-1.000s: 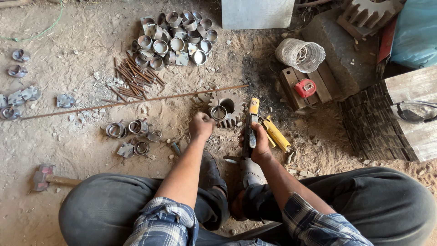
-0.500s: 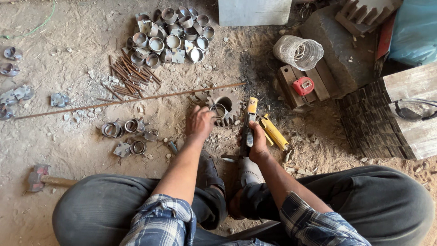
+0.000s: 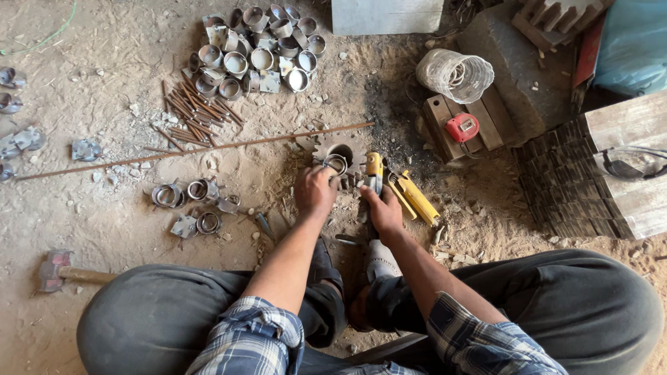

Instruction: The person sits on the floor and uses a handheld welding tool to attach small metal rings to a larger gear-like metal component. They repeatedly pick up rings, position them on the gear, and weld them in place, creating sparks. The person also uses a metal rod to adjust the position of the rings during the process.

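Note:
I sit cross-legged on a dusty floor. My left hand (image 3: 316, 191) grips a short metal ring (image 3: 336, 164) and presses it onto a toothed metal gear (image 3: 332, 147) lying flat on the ground. Just right of it, my right hand (image 3: 381, 210) closes around the handle of a yellow and black power tool (image 3: 399, 191), whose head points up toward the gear. The tool's front end sits next to the ring; whether they touch is hidden by my fingers.
A pile of cut pipe rings (image 3: 253, 52) and rusty short rods (image 3: 196, 111) lie at the top. A long thin rod (image 3: 194, 150) crosses the floor. Welded ring pieces (image 3: 191, 205) sit left, a sledgehammer (image 3: 59, 271) lower left, a red tape measure (image 3: 462, 127) on wood blocks right.
My left hand has shifted slightly up and right onto the ring at the gear. The right hand stays on the tool handle.

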